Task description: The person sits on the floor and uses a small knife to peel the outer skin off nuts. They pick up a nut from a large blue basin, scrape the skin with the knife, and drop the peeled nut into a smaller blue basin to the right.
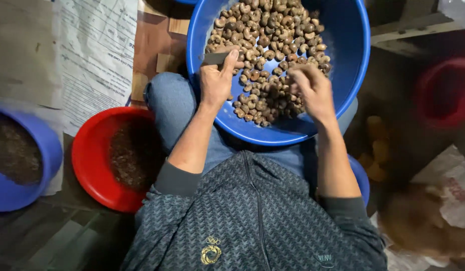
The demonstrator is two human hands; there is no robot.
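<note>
A big blue basin (343,60) rests on my lap, filled with brown unpeeled cashew nuts (272,35). My left hand (216,80) is over the basin's left side, closed on a small dark blade or tool (215,58) that points left. My right hand (312,88) hovers over the nuts at the basin's right, fingers curled down among them; whether it holds a nut I cannot tell, as it is blurred.
A red bowl (89,155) with dark brown husk bits sits by my left knee. A blue bowl (39,155) with dark contents is at far left. Printed paper (97,55) lies behind them. A red tub (445,93) and crumpled bags (445,185) lie at right.
</note>
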